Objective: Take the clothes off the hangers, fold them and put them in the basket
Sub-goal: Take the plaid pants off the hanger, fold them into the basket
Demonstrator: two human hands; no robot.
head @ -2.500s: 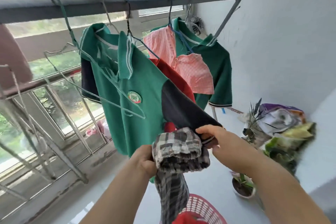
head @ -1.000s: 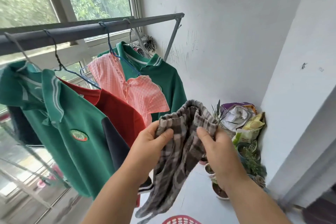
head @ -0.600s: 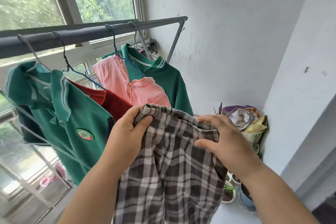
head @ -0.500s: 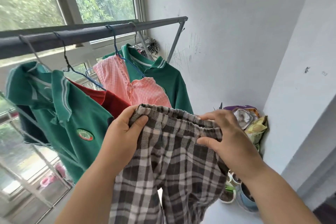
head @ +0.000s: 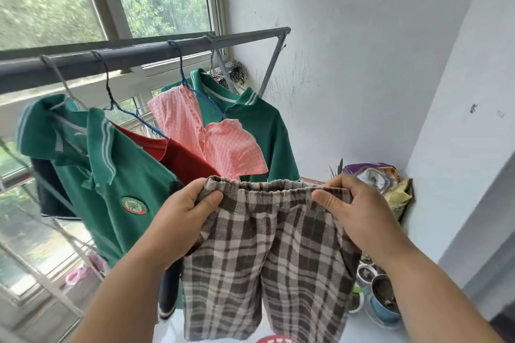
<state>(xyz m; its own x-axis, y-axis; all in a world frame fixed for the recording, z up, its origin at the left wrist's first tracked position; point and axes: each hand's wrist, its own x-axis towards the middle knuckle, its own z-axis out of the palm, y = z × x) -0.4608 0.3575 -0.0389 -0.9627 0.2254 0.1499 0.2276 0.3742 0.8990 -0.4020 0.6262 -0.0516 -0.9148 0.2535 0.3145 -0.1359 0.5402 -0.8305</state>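
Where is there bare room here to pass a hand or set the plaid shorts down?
The rail is bare from the hook of the far green polo to its end by the wall. Pale floor shows between the hem of the plaid shorts and the plant pots. Crowded: the hung shirts overlap under the rail, and pots and bags fill the corner.

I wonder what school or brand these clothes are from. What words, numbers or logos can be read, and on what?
Round badge on the near green polo shirt: white marks, too blurred to read.
Purple bag by the wall: print too small to read.
Plaid shorts: no text shows.
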